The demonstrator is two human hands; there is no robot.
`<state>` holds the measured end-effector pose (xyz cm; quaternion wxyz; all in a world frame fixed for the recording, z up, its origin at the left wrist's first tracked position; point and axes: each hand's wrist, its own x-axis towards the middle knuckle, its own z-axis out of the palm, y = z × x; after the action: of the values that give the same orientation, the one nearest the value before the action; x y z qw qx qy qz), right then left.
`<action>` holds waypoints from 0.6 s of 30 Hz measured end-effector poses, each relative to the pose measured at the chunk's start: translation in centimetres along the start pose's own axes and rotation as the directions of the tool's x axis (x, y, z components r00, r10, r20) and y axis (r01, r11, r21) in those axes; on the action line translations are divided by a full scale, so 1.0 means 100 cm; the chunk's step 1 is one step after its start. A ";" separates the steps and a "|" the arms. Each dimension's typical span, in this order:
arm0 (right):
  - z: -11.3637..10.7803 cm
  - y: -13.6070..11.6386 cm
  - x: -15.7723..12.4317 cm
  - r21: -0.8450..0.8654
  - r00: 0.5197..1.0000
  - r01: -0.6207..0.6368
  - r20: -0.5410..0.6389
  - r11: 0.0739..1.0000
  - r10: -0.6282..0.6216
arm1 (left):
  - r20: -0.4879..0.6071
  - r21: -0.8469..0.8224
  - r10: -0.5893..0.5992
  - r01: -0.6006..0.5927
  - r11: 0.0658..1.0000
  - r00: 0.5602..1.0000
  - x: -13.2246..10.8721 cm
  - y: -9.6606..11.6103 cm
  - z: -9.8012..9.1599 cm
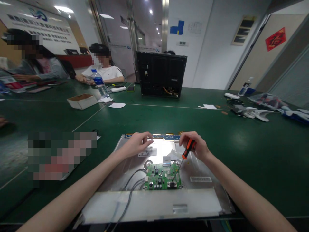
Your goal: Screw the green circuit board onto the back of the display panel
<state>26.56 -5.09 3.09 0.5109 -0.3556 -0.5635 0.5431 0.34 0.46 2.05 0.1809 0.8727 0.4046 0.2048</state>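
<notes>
A metal display panel [200,167] lies flat in front of me, with a green circuit board [160,175] on its lower middle. Over the panel's upper left part is my left hand [138,142], its fingers bent and apart, holding nothing. My right hand [196,146] grips the orange and black handle of a screwdriver [188,149]. The thin shaft slants down to the left, its tip over the board's right side; whether it touches a screw I cannot tell. Dark cables [131,191] run from the board's left edge. A blue strip board [166,138] lines the panel's far edge.
An upright black monitor housing [161,75] stands across the green table [135,119]. Left of it are a white box [82,101] and a water bottle [99,83]. Tools and bags [251,111] lie at right. Two people [108,72] sit at the far left.
</notes>
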 end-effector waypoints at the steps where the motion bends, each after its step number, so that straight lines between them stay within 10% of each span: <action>1: -0.002 0.003 0.002 0.023 1.000 -0.029 -0.004 0.999 0.029 | -0.004 -0.007 0.001 -0.001 1.000 1.000 0.001 -0.001 0.002; 18: -0.033 0.033 -0.007 0.241 0.969 -0.217 -0.066 0.946 0.239 | 0.075 -0.039 0.055 -0.052 0.998 0.996 -0.010 -0.021 0.006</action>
<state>29.35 -4.43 -0.64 0.5087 -0.3816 -0.4266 0.6431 -1.28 0.86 0.26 0.2068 0.8868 0.3702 0.1839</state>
